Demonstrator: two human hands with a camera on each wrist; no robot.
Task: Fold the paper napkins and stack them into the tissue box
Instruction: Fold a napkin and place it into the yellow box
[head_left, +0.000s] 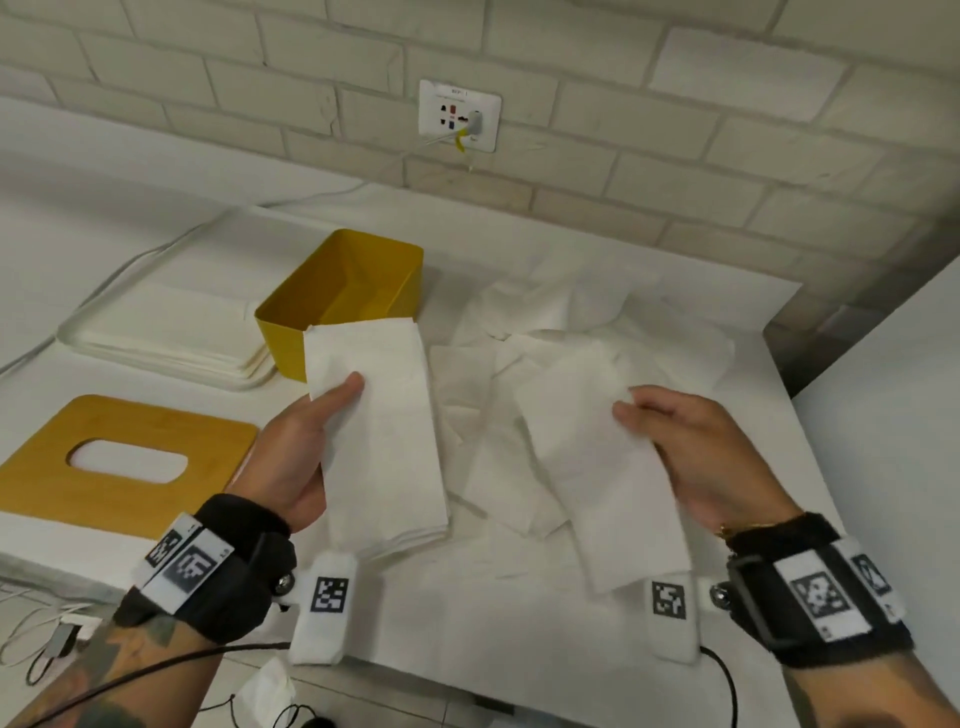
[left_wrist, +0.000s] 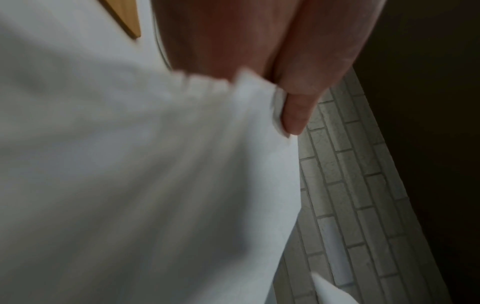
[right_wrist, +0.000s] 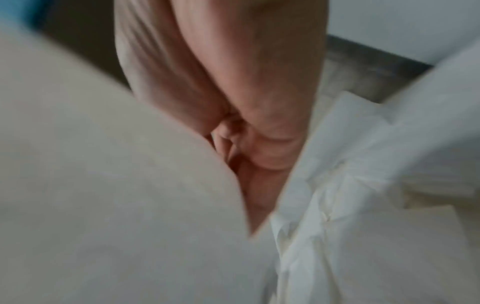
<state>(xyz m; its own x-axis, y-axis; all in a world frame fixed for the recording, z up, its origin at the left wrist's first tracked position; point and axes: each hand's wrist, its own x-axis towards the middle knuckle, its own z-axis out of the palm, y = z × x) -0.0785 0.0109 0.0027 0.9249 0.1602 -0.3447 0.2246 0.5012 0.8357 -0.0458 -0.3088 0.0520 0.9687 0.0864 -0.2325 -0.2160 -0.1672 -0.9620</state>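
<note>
So the folded stack of napkins (head_left: 384, 431) is up off the tabletop (head_left: 493, 623), held in the left hand (head_left: 291, 457). Thumb lies on top near the stack's left edge and the fingers are curled underneath, so it's a proper grip on it. The left wrist view shows the same thing up close, thumb (left_wrist: 298, 107) pinned against the layered edges of the stack (left_wrist: 155, 174), though it's pretty blurry.

The right hand (head_left: 696, 457) holds a single folded napkin (head_left: 602, 483), fingers pinching its right edge. The right wrist view is all blur, but the curled fingers (right_wrist: 254, 144) are wrapped into white paper.

Between and behind the two hands sits a messy pile of loose napkins (head_left: 561, 332) spread over the tabletop. The yellow tissue box (head_left: 343, 296) stands open just behind the stack, its near corner hidden by it. Its wooden lid (head_left: 130, 462), with an oval slot, lies flat to the left of the left hand. A pile of white trays (head_left: 166, 332) sits left of the box, and there's a wall socket (head_left: 460, 114) on the brick wall behind.
</note>
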